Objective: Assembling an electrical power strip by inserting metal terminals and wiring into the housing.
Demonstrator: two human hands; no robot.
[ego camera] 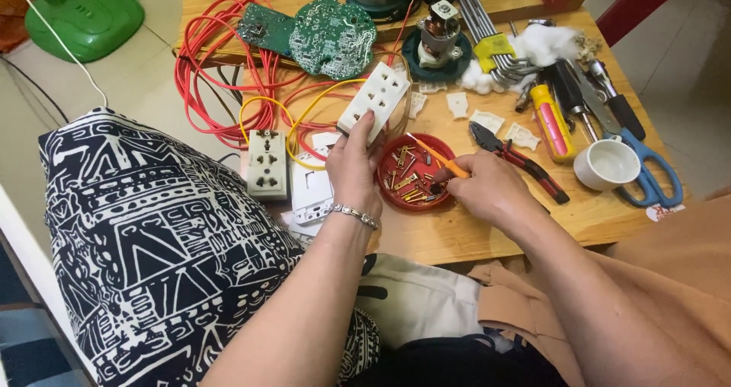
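A: What is biggest here, working out from the red dish [390,197]?

B: The pale wooden table [487,227] under it, smooth and grained, its far edge cut off at the top. Left of the dish, a cushion [145,227] in black-and-white patterned cloth fills the near corner. Beyond the dish, loops of red wire [209,67] sprawl beside a green circuit board [333,37], round and studded.

A: And the hands?

B: The left hand [354,166], a beaded metal bracelet on its wrist, rises just left of the dish, its fingers closed round the lower end of a white plastic socket strip [375,101], a ribbed rectangle tilted up and away. The right hand [491,189] rests at the dish's right rim, fingers pinched on a thin orange-handled screwdriver [435,157] that slants over the dish; its tip is too fine to place.

A: What lies in the dish?

B: Small brass contacts [407,180] and screws, shiny and jumbled, hard to count. Right of the dish lie red-handled pliers [518,159], a white cup [607,165], and blue scissors [647,175], partly behind the cup. Left of the dish, a second cream socket [267,162] lies flat.
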